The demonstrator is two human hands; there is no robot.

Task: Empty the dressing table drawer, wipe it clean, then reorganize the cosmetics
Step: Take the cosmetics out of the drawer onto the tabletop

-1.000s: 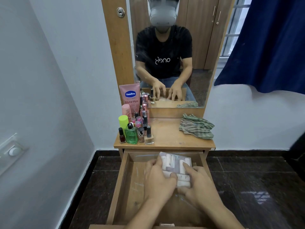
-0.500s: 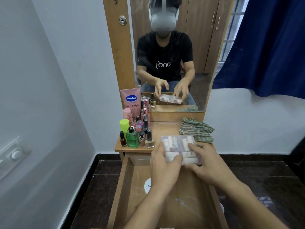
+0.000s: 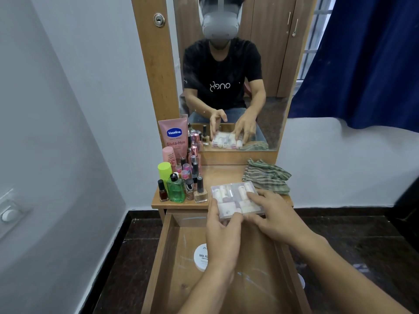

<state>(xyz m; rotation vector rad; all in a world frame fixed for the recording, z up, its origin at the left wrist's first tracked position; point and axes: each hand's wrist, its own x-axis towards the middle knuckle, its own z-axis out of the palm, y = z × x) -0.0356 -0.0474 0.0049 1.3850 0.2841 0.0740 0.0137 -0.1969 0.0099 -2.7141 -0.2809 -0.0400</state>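
Observation:
A clear plastic box of small white bottles (image 3: 233, 198) sits at the front edge of the dressing table top (image 3: 223, 175). My left hand (image 3: 223, 234) grips its near left corner. My right hand (image 3: 272, 214) holds its near right side, with fingers lying over the lid. Below them the wooden drawer (image 3: 172, 257) is pulled open. A white round tub of nail polish remover (image 3: 200, 257) lies inside it, partly hidden by my left wrist.
Nail polish bottles, a green bottle (image 3: 175, 189), a lime-capped bottle and a pink Vaseline tube (image 3: 174, 137) crowd the table's left side. A striped green cloth (image 3: 266, 176) lies at the right. The mirror (image 3: 229, 73) stands behind. A blue curtain hangs at the right.
Both hands have lifted the clear box out of the drawer and brought it up to the table top's front edge. The white tub in the drawer is now uncovered.

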